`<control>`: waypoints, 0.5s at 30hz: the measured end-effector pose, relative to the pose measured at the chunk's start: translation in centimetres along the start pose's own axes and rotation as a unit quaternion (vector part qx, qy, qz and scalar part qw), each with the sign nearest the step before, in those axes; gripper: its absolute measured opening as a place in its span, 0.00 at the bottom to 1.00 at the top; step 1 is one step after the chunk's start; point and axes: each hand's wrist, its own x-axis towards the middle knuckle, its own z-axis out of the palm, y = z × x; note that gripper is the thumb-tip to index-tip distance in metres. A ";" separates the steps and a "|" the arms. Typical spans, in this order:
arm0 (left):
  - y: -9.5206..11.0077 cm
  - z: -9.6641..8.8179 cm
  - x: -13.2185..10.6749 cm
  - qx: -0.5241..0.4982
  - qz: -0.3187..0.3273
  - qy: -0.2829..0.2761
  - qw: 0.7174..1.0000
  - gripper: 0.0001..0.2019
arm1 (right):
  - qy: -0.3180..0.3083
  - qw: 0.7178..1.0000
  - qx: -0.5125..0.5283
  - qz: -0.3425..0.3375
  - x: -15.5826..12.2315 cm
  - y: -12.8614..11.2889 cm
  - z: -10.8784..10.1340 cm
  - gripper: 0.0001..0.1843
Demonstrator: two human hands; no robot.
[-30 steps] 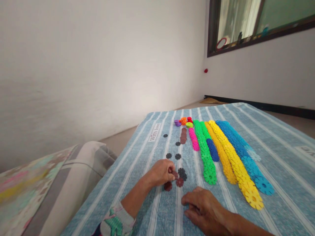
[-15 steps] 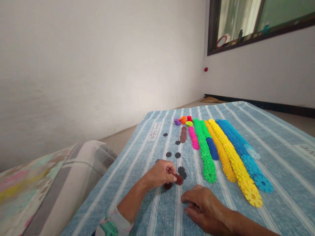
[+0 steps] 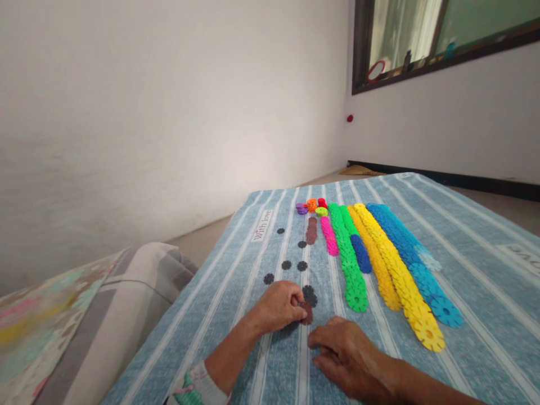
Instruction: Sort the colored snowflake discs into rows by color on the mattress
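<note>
My left hand [image 3: 282, 306] pinches a brown snowflake disc [image 3: 306, 313] between thumb and fingertips, low over the striped cloth. Just beyond it lie overlapping black snowflake discs [image 3: 310, 295]. More single black discs, such as one at the left [image 3: 269, 278] and one farther up [image 3: 302, 266], are scattered beyond the hand. To the right of the brown disc, my right hand [image 3: 348, 354] rests near the cloth, its fingers loosely bent and the thumb apart from the forefinger. Nothing shows in it. A short row of overlapping brown discs [image 3: 311, 230] lies farther away.
Overlapping rows of green [image 3: 356, 295], yellow [image 3: 426, 326], blue [image 3: 447, 309], dark blue [image 3: 361, 254] and pink discs [image 3: 329, 236] stretch across the right. Small purple [image 3: 301, 208], orange [image 3: 311, 205] and red stacks [image 3: 322, 202] stand at the far end. Grey bedding [image 3: 139, 298] lies at left.
My left hand has come down slightly, uncovering the black disc at the left. A second brown disc under that hand no longer shows. My right hand has barely moved; the view shifted slightly.
</note>
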 end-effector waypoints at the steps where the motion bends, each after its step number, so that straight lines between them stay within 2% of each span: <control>1: 0.1 0.0 0.0 -0.007 0.000 -0.007 1.000 0.04 | 0.000 1.000 -0.001 0.001 0.0 0.0 0.0 0.07; 7: 0.3 0.1 -0.4 -0.053 -0.003 -0.010 0.999 0.04 | -0.002 1.000 -0.022 0.001 0.0 0.3 0.2 0.06; 10: 0.4 -0.2 -0.9 -0.109 -0.004 -0.028 0.994 0.06 | -0.007 0.999 -0.031 -0.001 0.0 0.3 0.2 0.05; 13: 0.4 -1.0 -0.7 -0.158 -0.012 -0.050 0.986 0.06 | -0.012 0.999 -0.039 -0.005 0.1 0.3 0.2 0.04; 15: 0.4 -1.8 0.3 -0.167 -0.011 -0.035 0.985 0.05 | -0.008 0.999 -0.045 -0.010 0.2 0.4 0.3 0.04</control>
